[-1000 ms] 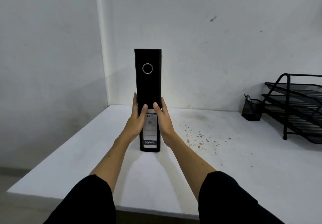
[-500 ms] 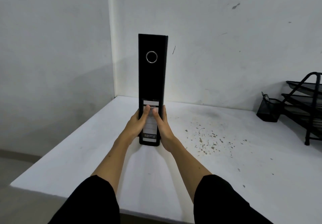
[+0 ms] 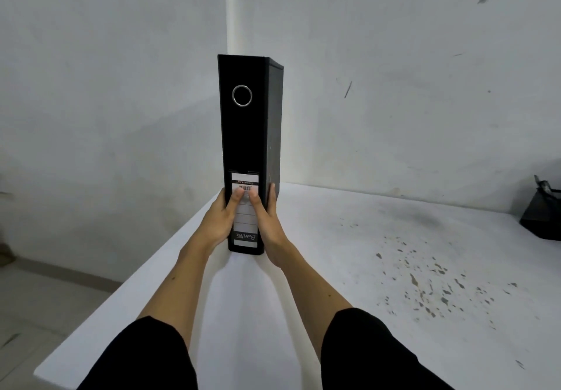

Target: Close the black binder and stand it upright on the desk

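Black binder (image 3: 246, 134) closed, upright on white worktop (image 3: 349, 268) near far-left corner, spine toward camera, bottom edge resting on surface. Metal finger ring (image 3: 242, 95) high on spine; white label (image 3: 245, 228) low on spine, print upside down. Left hand (image 3: 221, 218) and right hand (image 3: 268, 222) clamped on lower sides of binder, thumbs pressed on label, fingers flat along covers. Black mesh holder (image 3: 542, 216) at right edge, well apart. Dark specks across worktop on right.
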